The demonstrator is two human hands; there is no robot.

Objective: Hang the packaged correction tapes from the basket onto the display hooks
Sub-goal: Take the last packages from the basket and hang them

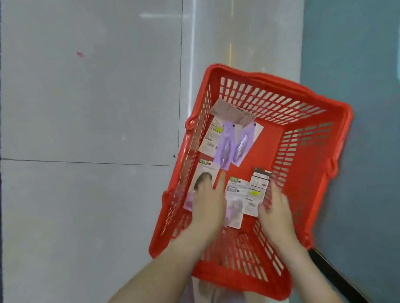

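Well, hanging seems hardly begun: packs [225, 147] lie in the basket [313, 178] under the flat left hand [208, 204]; whether the right hand [276, 208] holds one, I cannot tell.

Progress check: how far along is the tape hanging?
Done: nothing visible; no hooks in view. In hand: both hands are inside the red basket, left hand flat on one package, right hand beside another, grip unclear. Left: at least five packages lie in the basket, awaiting hanging.
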